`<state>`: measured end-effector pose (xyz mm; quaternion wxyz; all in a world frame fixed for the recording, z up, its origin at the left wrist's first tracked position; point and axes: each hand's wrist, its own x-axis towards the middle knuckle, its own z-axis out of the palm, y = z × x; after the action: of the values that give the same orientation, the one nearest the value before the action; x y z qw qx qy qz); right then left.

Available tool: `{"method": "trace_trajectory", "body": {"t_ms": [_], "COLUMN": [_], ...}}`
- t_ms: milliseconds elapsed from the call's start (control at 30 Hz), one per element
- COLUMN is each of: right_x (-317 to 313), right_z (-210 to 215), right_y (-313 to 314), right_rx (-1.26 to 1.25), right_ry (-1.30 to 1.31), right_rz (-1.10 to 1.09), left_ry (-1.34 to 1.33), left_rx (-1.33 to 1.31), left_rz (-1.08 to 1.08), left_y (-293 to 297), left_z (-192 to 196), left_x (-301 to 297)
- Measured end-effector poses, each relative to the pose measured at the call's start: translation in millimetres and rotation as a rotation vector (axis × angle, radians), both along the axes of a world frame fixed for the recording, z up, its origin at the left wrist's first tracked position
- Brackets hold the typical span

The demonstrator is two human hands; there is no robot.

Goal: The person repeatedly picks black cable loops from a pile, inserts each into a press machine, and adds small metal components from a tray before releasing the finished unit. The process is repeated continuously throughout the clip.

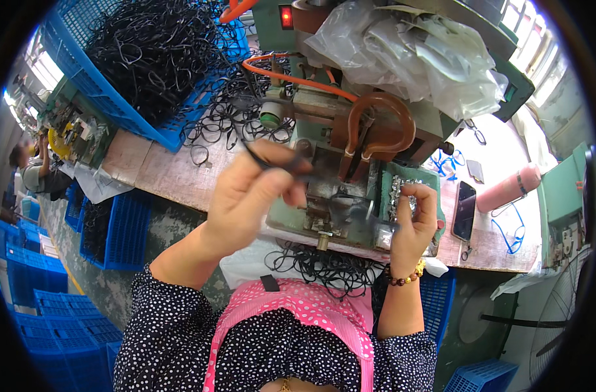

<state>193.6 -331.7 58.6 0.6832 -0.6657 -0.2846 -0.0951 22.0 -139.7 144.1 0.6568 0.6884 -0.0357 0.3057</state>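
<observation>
So the left hand point(255, 196) is pinched shut on a thin black band point(262, 160), held up over the near edge of the worktop point(154, 171). The right hand point(412, 225) is curled by the small green press point(340, 163); can't tell if it grips anything. Looks like a feeding step, so lining the band up at the press comes next. Blue crate point(180, 124) of bands at the far left corner, factory floor with more crates below.

Blue crate point(180, 127), black loops point(154, 46), pink apron point(311, 307), polka-dot sleeves point(161, 326), orange hose point(291, 78)
</observation>
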Motion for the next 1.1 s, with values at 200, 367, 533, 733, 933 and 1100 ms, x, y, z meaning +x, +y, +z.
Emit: {"method": "trace_trajectory", "body": {"t_ms": [200, 367, 533, 733, 933, 1100], "right_x": [-22, -39, -46, -54, -54, -46], "right_z": [24, 18, 18, 27, 33, 36], "right_y": [22, 42, 47, 51, 49, 40], "right_rx": [-0.014, 0.066, 0.099, 0.155, 0.163, -0.061], "right_ry": [-0.026, 0.099, 0.138, 0.268, 0.289, 0.184], "right_rz": [0.166, 0.236, 0.306, 0.341, 0.367, 0.320], "left_ry": [-0.054, -0.140, -0.172, -0.170, -0.134, -0.176], "left_rx": [-0.068, -0.093, -0.053, -0.059, -0.080, -0.007], "left_rz": [0.171, 0.247, 0.272, 0.258, 0.284, 0.328], "left_y": [-1, 12, 14, 17, 11, 5], "left_z": [6, 3, 0, -2, 1, 6], "left_x": [8, 16, 23, 25, 24, 24]}}
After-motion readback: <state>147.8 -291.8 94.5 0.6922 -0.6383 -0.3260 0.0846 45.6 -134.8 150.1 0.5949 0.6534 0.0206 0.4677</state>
